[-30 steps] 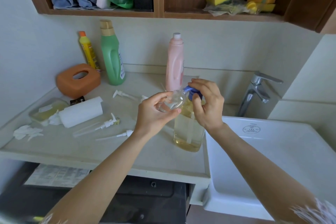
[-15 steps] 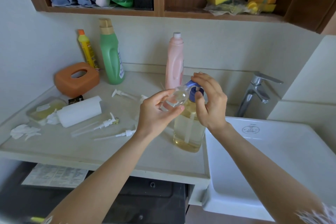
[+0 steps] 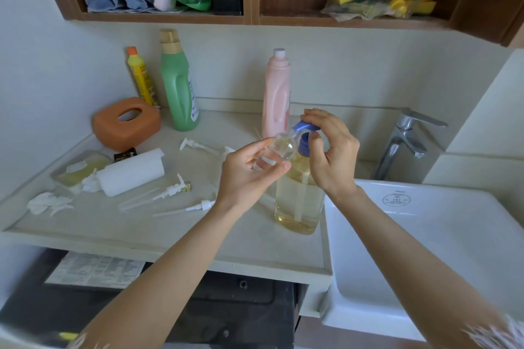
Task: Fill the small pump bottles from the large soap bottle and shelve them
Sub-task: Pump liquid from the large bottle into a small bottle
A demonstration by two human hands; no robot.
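The large soap bottle (image 3: 299, 201), clear with yellow liquid and a blue pump head (image 3: 304, 127), stands on the counter beside the sink. My left hand (image 3: 249, 176) holds a small clear bottle (image 3: 279, 150) tilted, its mouth at the blue pump's spout. My right hand (image 3: 330, 150) rests on the pump head, fingers curled over its top and thumb by the blue collar. Three loose white pump tops lie on the counter: one (image 3: 195, 146) at the back, one (image 3: 173, 188) in the middle, one (image 3: 198, 205) near my left wrist.
A pink bottle (image 3: 276, 93), a green bottle (image 3: 178, 82) and a yellow bottle (image 3: 140, 76) stand by the wall. An orange tissue holder (image 3: 126, 123), a white roll (image 3: 131, 173) and crumpled tissue (image 3: 48, 202) lie left. Sink (image 3: 425, 249) and tap (image 3: 405, 139) are right; shelves (image 3: 249, 18) hang above.
The blue pump head has risen under my right hand, and both hands sit slightly higher. The small bottle stays at the spout.
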